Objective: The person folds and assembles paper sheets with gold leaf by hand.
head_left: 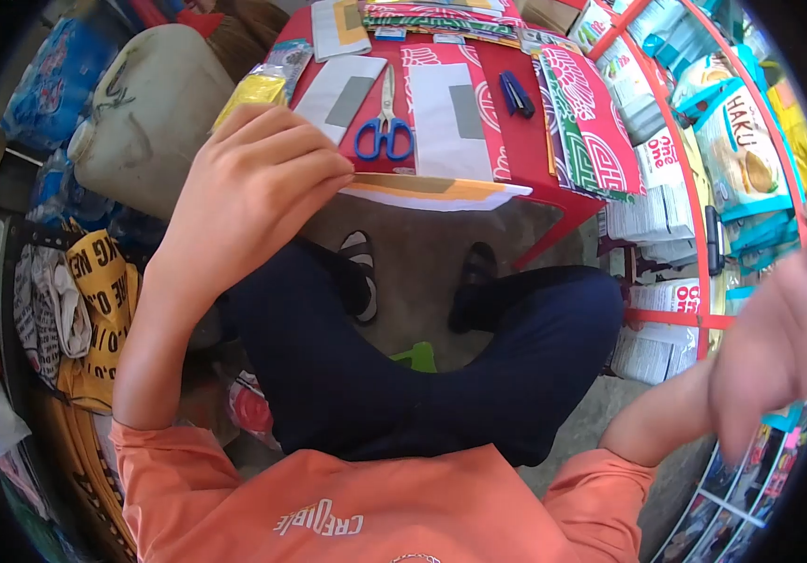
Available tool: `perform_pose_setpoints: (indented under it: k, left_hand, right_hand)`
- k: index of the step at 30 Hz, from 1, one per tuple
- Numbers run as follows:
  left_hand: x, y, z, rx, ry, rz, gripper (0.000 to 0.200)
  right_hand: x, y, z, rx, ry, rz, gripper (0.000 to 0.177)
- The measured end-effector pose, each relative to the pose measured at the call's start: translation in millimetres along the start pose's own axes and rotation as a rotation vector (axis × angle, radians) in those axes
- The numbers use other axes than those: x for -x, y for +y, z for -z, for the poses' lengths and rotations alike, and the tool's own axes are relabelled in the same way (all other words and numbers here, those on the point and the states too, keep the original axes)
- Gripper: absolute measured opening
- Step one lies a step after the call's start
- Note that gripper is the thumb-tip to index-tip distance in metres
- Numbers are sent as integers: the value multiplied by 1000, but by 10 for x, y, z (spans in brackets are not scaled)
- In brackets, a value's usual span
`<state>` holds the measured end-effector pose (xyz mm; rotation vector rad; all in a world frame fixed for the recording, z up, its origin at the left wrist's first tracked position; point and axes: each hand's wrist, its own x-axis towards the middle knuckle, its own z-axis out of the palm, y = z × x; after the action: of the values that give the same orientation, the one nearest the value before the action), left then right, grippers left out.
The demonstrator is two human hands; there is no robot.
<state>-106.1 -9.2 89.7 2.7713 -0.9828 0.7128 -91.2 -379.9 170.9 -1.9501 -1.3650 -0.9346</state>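
My left hand (258, 192) pinches the left end of a folded white and yellow-orange paper piece (436, 190), seen nearly edge-on at the front of the red table (544, 190). Raised at the far right, my right hand (769, 347) is blurred and its fingers are not clear. Beyond the held paper lie blue-handled scissors (384, 131), blades pointing away. White papers with grey patches lie to either side of them, one on the left (339, 98) and one on the right (448, 113). A dark blue stapler (516, 94) rests farther right.
Patterned sheets (581, 122) are stacked at the table's right edge. Red-framed shelves (671, 122) with packets stand on the right. A large pale jerrycan (155, 117) and wrapped bottles (66, 70) are at the left. Below the table are my feet and a green object (415, 357).
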Motion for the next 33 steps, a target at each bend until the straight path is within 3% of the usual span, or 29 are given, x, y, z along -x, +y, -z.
perform_pose_setpoints:
  k: [3,7,17,19,25,26,27,29,31,33]
  left_hand:
    - [2,20,-15,-3,-3,2,11]
    - [32,47,-8,10,8,25,12]
    - [19,160,18,5,-10,119,14]
    - [-113,164,-104,41,69,71,14]
    - [89,215,76,63,-34,72,14]
    - [47,166,111,103,-16,46,15]
    - [79,181,109,96,-8,37,16]
    - [112,263,93,104,-23,25,17]
    - [99,304,134,101,-85,10,18]
    - [126,327,117,96,-63,-4,19]
  right_hand:
    - [-78,-199,281,-107,12,240,80]
    - [12,-328,335,-112,64,349,80]
    - [292,-664,350,119,394,313,82]
    - [328,-685,285,152,479,335,83]
    - [444,-448,-481,206,830,164,85]
    - [486,-453,-690,186,768,60,86]
    - [571,-548,-832,185,437,-53,88]
    - [389,-734,-978,316,-166,-382,74]
    - [325,-612,-1253,220,-253,-403,48]
    - [348,-475,-1440,149,-307,-335,35]
